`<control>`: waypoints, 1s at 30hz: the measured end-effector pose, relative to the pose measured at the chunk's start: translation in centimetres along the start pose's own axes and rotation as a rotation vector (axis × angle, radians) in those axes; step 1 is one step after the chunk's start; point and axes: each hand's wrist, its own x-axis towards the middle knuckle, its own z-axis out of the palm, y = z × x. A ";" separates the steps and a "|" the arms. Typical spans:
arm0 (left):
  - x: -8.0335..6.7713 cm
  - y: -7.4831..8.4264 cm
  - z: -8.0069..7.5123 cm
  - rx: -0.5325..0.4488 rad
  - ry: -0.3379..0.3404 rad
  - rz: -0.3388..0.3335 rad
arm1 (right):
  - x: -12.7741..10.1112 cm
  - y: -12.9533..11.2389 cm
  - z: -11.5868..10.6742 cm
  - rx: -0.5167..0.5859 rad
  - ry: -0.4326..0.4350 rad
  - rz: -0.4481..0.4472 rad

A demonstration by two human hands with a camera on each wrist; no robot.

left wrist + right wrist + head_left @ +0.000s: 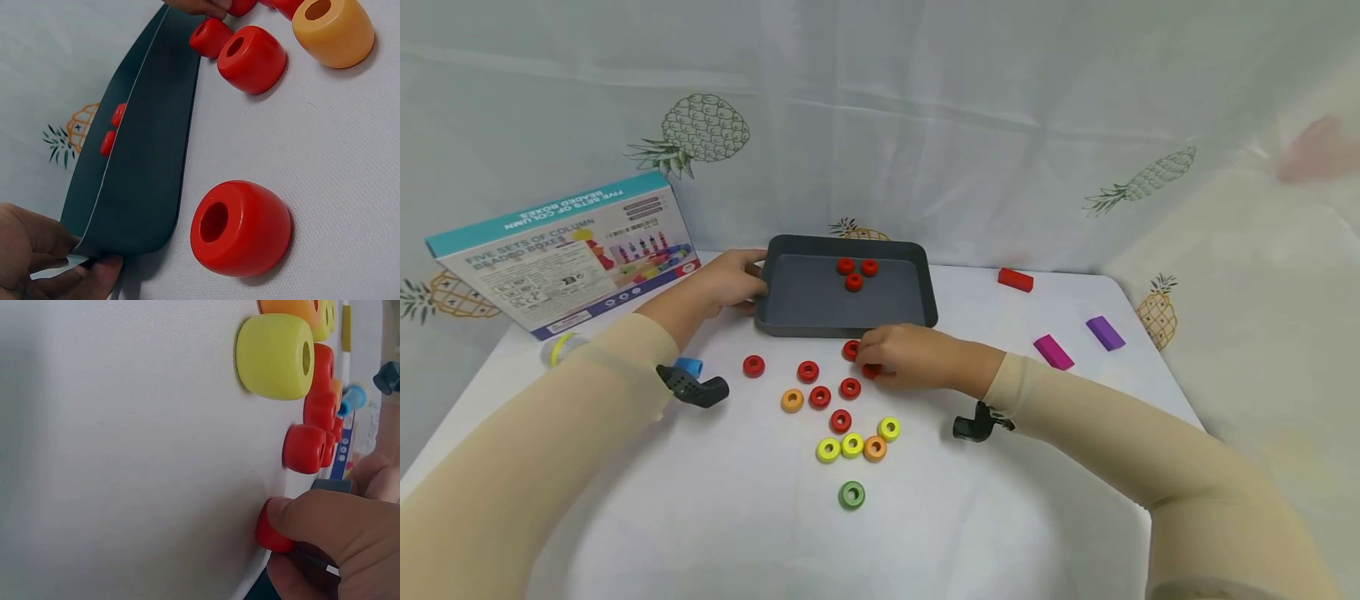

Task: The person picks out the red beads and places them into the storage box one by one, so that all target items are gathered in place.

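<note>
A dark grey tray [775, 287] sits at the back middle of the white table with three red beads [853, 272] inside. My left hand [751, 280] grips the tray's near-left corner, thumb and fingers pinching the rim [87, 247]. My right hand [872, 360] rests just in front of the tray, fingers curled over a red bead [871, 372], also seen under the fingertips [300, 515] as a red bead [270, 536] on the cloth. Another red bead [850, 350] lies against that hand. Several loose red beads [808, 372] lie nearby.
Orange beads [792, 401], yellow beads [852, 445] and a green bead [852, 495] lie nearer me. A toy box [565, 250] stands at the back left, a blue piece [688, 366] beside my left wrist. Red [1015, 279], magenta [1052, 352] and purple [1105, 332] blocks lie right.
</note>
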 end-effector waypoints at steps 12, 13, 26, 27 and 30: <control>-0.2 0.1 0.1 0.000 0.000 -0.004 | -0.1 -0.2 -2.9 0.089 0.071 -0.038; -0.2 0.1 0.0 0.002 0.001 -0.003 | -0.2 -0.1 -3.5 0.090 0.086 -0.040; -0.2 0.4 0.2 -0.006 0.002 -0.007 | 1.2 2.9 -9.2 0.090 0.160 -0.013; -0.3 0.4 0.1 -0.006 0.002 -0.006 | 1.4 3.3 -9.5 0.097 0.160 0.000; -0.3 0.4 0.1 -0.006 0.002 -0.001 | 1.9 4.4 -9.8 0.115 0.158 0.039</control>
